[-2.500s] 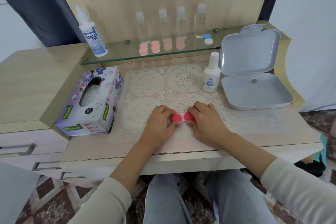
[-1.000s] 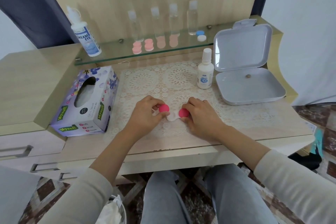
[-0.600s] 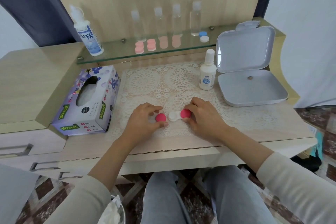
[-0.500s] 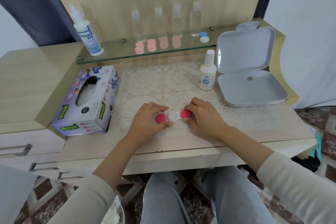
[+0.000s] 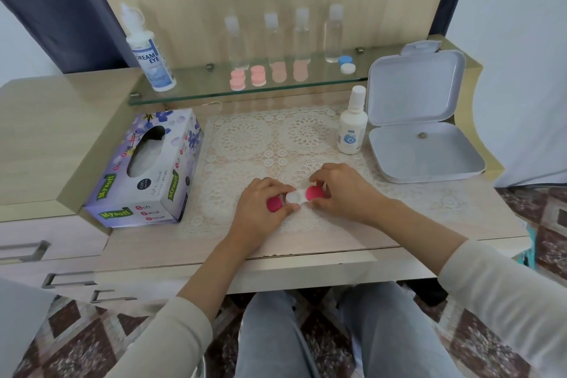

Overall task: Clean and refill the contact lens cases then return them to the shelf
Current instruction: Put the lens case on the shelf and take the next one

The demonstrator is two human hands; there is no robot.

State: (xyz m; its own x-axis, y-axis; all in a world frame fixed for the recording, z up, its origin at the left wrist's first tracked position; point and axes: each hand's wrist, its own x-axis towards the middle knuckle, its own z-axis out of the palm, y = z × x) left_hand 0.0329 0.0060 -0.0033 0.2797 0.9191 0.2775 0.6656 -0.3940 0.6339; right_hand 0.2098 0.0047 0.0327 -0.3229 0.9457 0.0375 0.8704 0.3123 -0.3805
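Observation:
A contact lens case point(image 5: 294, 197) lies on the lace mat near the desk's front. Its white left well is uncovered. My left hand point(image 5: 260, 209) pinches the loose pink cap point(image 5: 274, 204) just left of that well. My right hand point(image 5: 343, 190) curls its fingers round the right pink cap point(image 5: 313, 193), which sits on the case. On the glass shelf point(image 5: 190, 95) stand two pale pink lens cases point(image 5: 237, 80), a blue and white case point(image 5: 346, 64) and a large solution bottle point(image 5: 150, 52). A small solution bottle point(image 5: 352, 129) stands on the mat.
A tissue box point(image 5: 147, 169) lies to the left of the mat. An open white hinged box point(image 5: 429, 159) sits at the right. Several clear small bottles point(image 5: 302, 34) line the back of the shelf. Drawers point(image 5: 30, 250) are below left.
My left hand has taken the left pink cap off the case and moved it a little left, baring the white well. My right hand stays on the right cap.

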